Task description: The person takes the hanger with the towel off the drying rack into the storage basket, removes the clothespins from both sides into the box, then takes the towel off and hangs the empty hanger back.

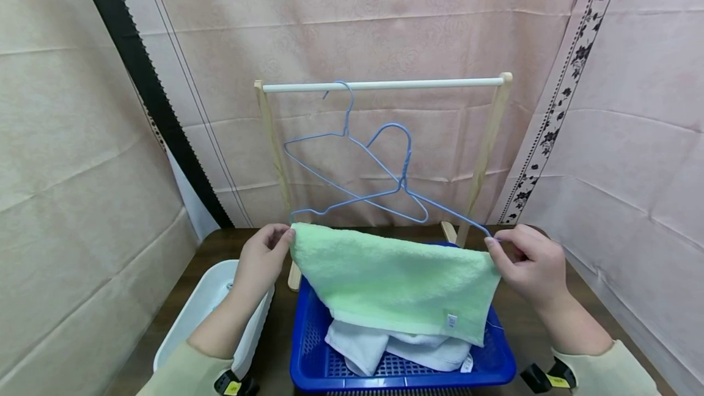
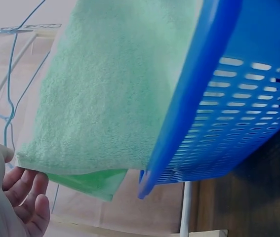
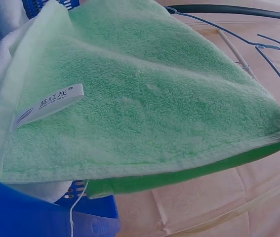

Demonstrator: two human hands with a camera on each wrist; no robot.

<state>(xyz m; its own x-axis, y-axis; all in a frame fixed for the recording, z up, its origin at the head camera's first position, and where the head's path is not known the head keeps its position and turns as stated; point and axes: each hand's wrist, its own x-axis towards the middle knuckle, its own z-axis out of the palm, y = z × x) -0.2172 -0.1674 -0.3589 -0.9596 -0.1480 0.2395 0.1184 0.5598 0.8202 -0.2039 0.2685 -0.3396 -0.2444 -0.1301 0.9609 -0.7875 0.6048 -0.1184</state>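
A light green towel [image 1: 396, 280] hangs folded over the lower part of a blue wire hanger [image 1: 404, 179], above the basket. At the towel's upper left corner, by the hanger's left end, my left hand [image 1: 266, 258] pinches the cloth between thumb and fingers. My right hand [image 1: 528, 261] pinches the hanger's right end beside the towel's other upper corner. Terry cloth and a white label [image 3: 51, 103] show in the right wrist view. The bottom bar of this hanger is hidden by the towel. Only fingertips of the right hand appear in its wrist view.
Behind, a second blue hanger [image 1: 316, 170] hangs from the white rail [image 1: 385, 85] of a wooden rack. The blue basket [image 1: 297, 347] below holds white cloths [image 1: 423, 353]. A white tray [image 1: 187, 316] stands at left on the dark table [image 1: 275, 347].
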